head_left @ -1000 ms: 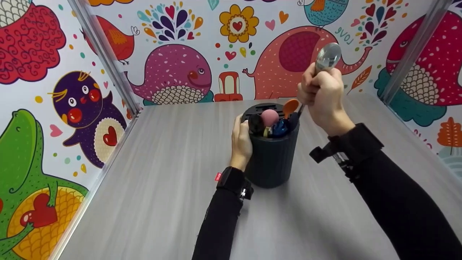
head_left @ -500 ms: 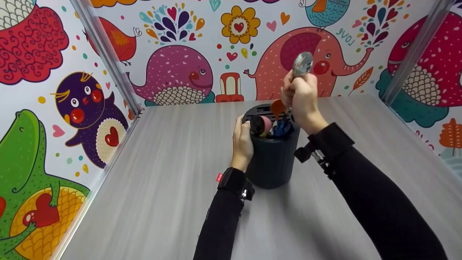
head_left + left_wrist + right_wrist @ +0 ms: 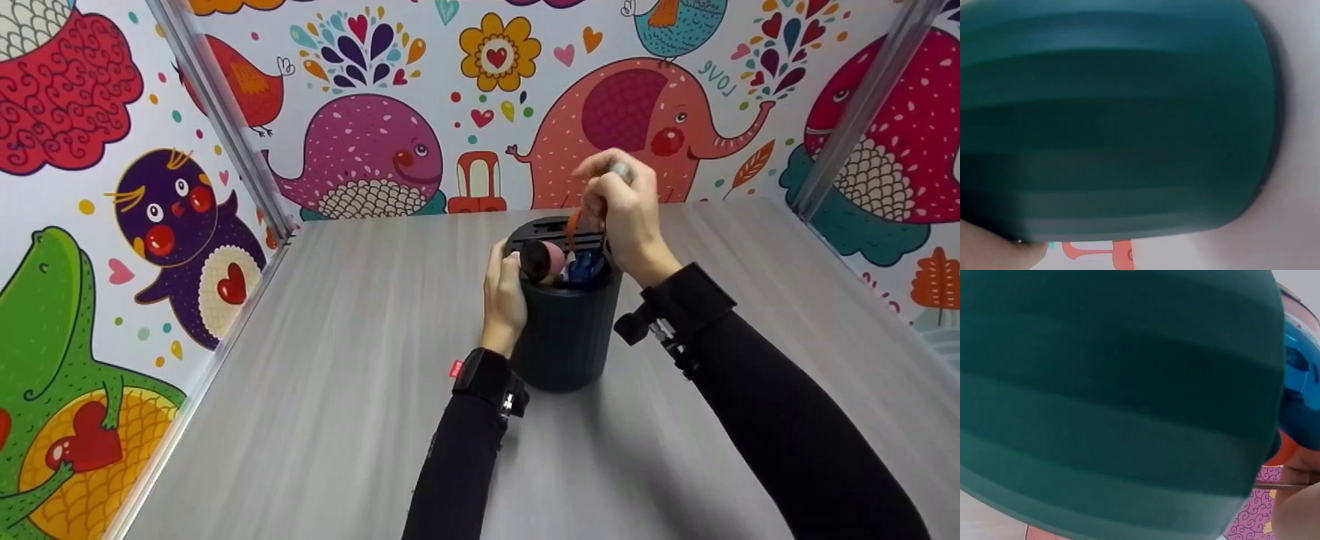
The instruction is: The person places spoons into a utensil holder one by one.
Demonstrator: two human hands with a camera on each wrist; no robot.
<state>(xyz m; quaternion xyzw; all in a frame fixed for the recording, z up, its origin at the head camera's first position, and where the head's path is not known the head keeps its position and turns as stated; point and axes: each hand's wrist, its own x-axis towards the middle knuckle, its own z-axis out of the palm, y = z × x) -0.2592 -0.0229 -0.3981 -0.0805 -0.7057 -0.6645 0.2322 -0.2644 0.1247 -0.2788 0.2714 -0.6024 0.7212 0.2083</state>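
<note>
A dark ribbed utensil holder (image 3: pixel 564 337) stands upright on the table. My left hand (image 3: pixel 504 292) grips its left side near the rim. Over the right part of its opening, my right hand (image 3: pixel 626 214) holds a metal spoon (image 3: pixel 622 172), bowl up; the fingers cover most of the bowl. In the right wrist view the spoon's thin handle (image 3: pixel 1283 485) runs between the fingers and the holder. Inside the holder are a black round-ended thing (image 3: pixel 535 260), a pink rounded thing (image 3: pixel 555 259), a shiny blue thing (image 3: pixel 585 266) and an orange spoon (image 3: pixel 572 229), partly hidden by my hand.
The holder has a slotted section (image 3: pixel 551 225) at its back. A grey wood-grain table (image 3: pixel 337 360) lies under it. Printed cartoon panels (image 3: pixel 367 150) with metal posts (image 3: pixel 217 112) enclose the table at the back and sides.
My right hand has moved left over the holder, and the metal spoon has sunk lower in it. The pink thing has shifted left against the black one. My left hand keeps its grip.
</note>
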